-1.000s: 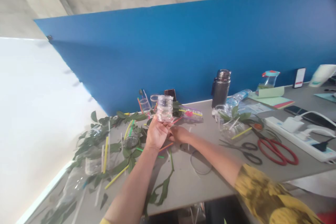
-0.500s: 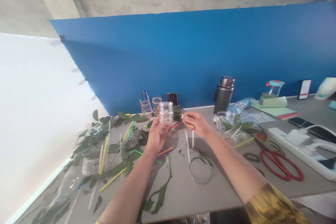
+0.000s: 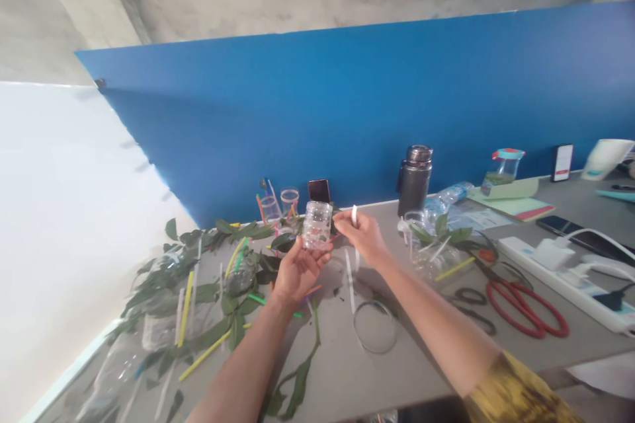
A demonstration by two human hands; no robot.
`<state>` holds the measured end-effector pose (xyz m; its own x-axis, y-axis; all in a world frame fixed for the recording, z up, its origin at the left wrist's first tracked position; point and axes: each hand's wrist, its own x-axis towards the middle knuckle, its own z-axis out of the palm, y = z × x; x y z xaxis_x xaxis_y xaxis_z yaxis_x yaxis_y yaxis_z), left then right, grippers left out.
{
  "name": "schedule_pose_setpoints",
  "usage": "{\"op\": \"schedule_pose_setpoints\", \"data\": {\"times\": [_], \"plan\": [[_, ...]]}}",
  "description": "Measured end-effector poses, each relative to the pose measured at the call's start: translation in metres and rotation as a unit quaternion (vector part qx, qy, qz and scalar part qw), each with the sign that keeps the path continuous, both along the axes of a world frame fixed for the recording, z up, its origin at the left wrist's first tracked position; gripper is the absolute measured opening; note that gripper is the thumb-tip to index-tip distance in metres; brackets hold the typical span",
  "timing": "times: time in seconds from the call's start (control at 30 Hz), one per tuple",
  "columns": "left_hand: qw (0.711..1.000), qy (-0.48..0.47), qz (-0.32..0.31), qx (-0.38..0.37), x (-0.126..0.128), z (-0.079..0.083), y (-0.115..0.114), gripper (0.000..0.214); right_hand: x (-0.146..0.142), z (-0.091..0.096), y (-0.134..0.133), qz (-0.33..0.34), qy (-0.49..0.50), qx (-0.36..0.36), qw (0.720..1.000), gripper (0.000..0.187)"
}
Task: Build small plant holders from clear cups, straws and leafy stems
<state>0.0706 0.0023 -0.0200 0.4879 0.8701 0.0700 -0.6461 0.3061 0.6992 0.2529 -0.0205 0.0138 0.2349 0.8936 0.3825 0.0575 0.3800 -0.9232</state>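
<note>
My left hand (image 3: 296, 269) holds up a clear ribbed plastic cup (image 3: 317, 225), cut from a bottle, above the grey table (image 3: 426, 350). My right hand (image 3: 361, 234) is closed just to the right of the cup, pinching a short white straw piece (image 3: 354, 214) that stands upright from the fingers. Two more white straw pieces (image 3: 350, 273) lie on the table below the hands. A clear plastic ring (image 3: 375, 325) lies in front of them.
Green leaves (image 3: 198, 277) and coloured straws (image 3: 186, 297) litter the table's left side. Red scissors (image 3: 530, 304), black scissors (image 3: 471, 307), a white power strip (image 3: 570, 271), a dark flask (image 3: 415, 180), a crushed bottle (image 3: 449, 197) and papers (image 3: 513, 201) sit to the right. A blue wall stands behind.
My right hand rose from the table to beside the cup, bringing a white straw piece. The left hand kept the cup held up.
</note>
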Motion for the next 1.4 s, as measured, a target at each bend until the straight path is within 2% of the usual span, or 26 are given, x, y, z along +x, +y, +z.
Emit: {"op": "schedule_pose_setpoints", "data": {"times": [0.17,0.33,0.4,0.5,0.57,0.63,0.73,0.83,0.93,1.03,1.1,1.23,1.4], "plan": [[0.999,0.026,0.028,0.038,0.001,-0.006,0.002,0.033,-0.004,0.007,-0.006,-0.010,-0.080,-0.011,0.997,0.019],[0.997,0.031,0.038,0.055,0.001,-0.009,0.003,0.035,0.002,0.005,-0.006,0.025,-0.125,-0.002,0.992,0.019],[0.998,0.018,0.044,0.038,0.001,-0.008,0.004,0.032,0.004,0.004,-0.008,0.083,-0.112,0.008,0.990,0.022],[0.999,-0.010,0.043,0.010,-0.001,-0.005,0.006,0.030,0.008,0.001,-0.010,0.237,-0.071,-0.003,0.969,0.036],[0.999,-0.020,0.037,0.006,-0.002,-0.003,0.006,0.032,0.009,0.000,-0.010,0.271,-0.068,-0.010,0.960,0.046],[0.999,-0.023,0.034,0.008,-0.002,-0.001,0.006,0.034,0.006,-0.002,-0.008,0.217,-0.084,-0.001,0.973,0.040],[0.999,-0.026,0.037,0.008,-0.001,-0.001,0.006,0.030,0.000,-0.003,-0.003,0.111,-0.096,0.017,0.989,0.018],[0.998,-0.030,0.054,0.012,0.001,-0.002,0.005,0.026,-0.006,-0.006,0.000,0.065,-0.075,0.006,0.995,0.013],[0.996,-0.029,0.072,0.035,0.002,-0.002,0.004,0.026,-0.008,-0.007,-0.001,0.070,-0.065,-0.005,0.995,0.015],[0.994,-0.015,0.085,0.069,0.002,-0.001,0.003,0.033,-0.012,-0.007,-0.004,0.082,-0.100,0.004,0.992,0.019],[0.991,-0.004,0.100,0.085,0.001,-0.001,0.002,0.039,-0.017,-0.007,-0.005,0.065,-0.116,0.021,0.991,0.018],[0.987,0.006,0.129,0.091,0.002,-0.001,0.003,0.048,-0.023,-0.009,-0.006,0.029,-0.123,0.029,0.992,0.018],[0.984,0.015,0.152,0.095,0.004,-0.001,0.002,0.050,-0.017,-0.009,-0.009,0.054,-0.150,0.026,0.987,0.026]]}}
